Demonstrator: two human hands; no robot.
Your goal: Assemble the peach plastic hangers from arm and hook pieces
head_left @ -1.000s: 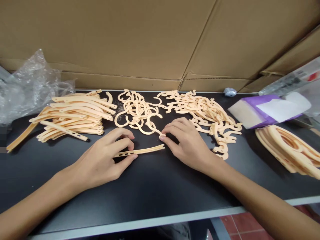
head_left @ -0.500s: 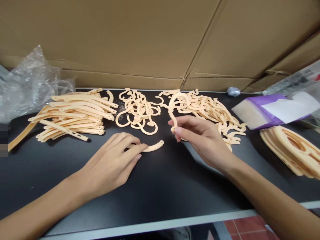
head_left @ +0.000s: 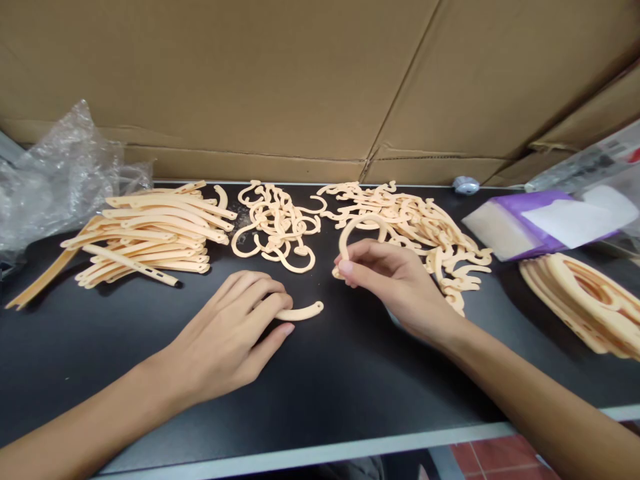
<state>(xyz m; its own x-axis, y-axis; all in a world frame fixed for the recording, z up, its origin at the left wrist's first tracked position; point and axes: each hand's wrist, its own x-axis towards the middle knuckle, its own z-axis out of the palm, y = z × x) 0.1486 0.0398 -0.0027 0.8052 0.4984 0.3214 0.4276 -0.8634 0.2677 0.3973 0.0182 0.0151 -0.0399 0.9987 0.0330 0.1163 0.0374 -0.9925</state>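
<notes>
Between the thumb and fingers of my right hand (head_left: 405,287) is a cream plastic hook (head_left: 344,244), its round bend upward and its stem end at my fingertips. My left hand (head_left: 233,327) is closed on a short curved cream plastic arm (head_left: 306,312) at the table surface. The arm's holed tip points right, towards the hook; my fingers cover its other end. Just beyond my hands lies a small heap of loose hooks (head_left: 280,223). A bigger pile of hook-shaped pieces (head_left: 410,217) spreads behind my right hand.
Long cream strips with holes (head_left: 160,217) are stacked at the left, beside crumpled clear plastic wrap (head_left: 60,173). To the right are a purple-and-white packet (head_left: 540,213) and stacked cream frames (head_left: 575,300). Cardboard (head_left: 240,80) stands along the back of the black table (head_left: 320,393).
My right hand has lowered the hook slightly and turned it, so its bend leans further right. My left hand has shifted a little down, with the curved arm tilted differently.
</notes>
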